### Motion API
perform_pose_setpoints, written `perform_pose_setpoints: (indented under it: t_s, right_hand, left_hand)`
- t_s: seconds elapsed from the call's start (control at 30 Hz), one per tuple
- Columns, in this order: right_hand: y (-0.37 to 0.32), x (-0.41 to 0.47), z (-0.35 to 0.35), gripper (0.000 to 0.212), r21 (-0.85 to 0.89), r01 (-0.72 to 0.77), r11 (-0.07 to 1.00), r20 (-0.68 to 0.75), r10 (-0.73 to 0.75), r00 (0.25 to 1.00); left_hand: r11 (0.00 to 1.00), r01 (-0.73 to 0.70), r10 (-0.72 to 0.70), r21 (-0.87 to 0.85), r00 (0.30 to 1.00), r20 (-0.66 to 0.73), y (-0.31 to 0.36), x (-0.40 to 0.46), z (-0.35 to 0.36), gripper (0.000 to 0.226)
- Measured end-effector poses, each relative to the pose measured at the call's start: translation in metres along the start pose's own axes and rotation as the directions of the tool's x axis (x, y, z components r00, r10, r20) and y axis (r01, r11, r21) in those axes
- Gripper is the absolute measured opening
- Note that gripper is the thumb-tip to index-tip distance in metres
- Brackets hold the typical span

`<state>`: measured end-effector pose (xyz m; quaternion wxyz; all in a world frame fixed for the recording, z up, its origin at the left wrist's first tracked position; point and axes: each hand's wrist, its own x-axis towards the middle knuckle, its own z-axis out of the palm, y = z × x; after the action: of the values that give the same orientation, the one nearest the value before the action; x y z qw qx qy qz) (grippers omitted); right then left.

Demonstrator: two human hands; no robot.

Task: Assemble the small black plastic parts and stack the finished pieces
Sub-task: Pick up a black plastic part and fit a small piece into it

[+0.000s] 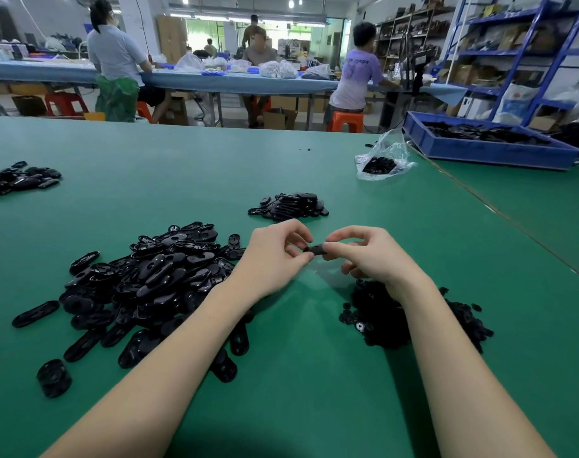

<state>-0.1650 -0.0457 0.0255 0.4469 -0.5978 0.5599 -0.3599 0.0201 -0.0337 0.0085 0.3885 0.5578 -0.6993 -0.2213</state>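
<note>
Black part [315, 249] pinched between left hand [274, 256] and right hand [370, 256].

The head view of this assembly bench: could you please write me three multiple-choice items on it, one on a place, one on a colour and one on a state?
1. Where does the big heap of oval black parts lie?
A. left of the left hand
B. inside the blue tray
C. in the plastic bag

2. What colour is the table mat?
A. red
B. green
C. white

3. What are the two hands doing?
A. resting flat on the mat
B. both pinching one small black part
C. lifting the blue tray

Key:
1 A, the heap spreads on the mat left of the left hand.
2 B, the mat is green all over.
3 B, the left hand and the right hand meet, fingertips curled on the small black part above the mat; the blue tray stands untouched far right.
</note>
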Motion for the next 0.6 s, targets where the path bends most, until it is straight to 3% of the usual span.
perform_pose_setpoints:
  t_s: [0.2,0.37,0.47,0.53,0.6]
  right_hand:
    - [-0.003,0.005,-0.007,0.028,0.097,-0.006,0.995,0.000,0.006,1.000]
    - [0.000,0.005,-0.005,0.029,0.046,0.000,0.999,0.080,-0.004,0.997]
    - [0.000,0.005,-0.004,0.030,0.040,0.007,0.999,0.094,-0.011,0.996]
    - [-0.002,0.005,-0.004,0.031,0.042,0.015,0.999,0.098,-0.019,0.995]
    - [-0.003,0.004,-0.005,0.030,0.054,0.025,0.998,0.098,-0.030,0.995]
  left_hand:
    - [0.930,-0.023,0.061,0.368,0.994,-0.093,0.003,0.054,0.011,0.012]
    - [0.677,-0.096,0.065,0.729,0.995,0.070,0.009,0.104,0.024,0.022]
    - [0.566,-0.118,0.051,0.816,0.993,0.108,0.004,0.115,0.029,0.024]
    - [0.581,-0.123,0.068,0.804,0.992,0.103,0.002,0.114,0.030,0.022]
    - [0.658,-0.120,0.090,0.743,0.993,0.081,0.004,0.106,0.029,0.020]
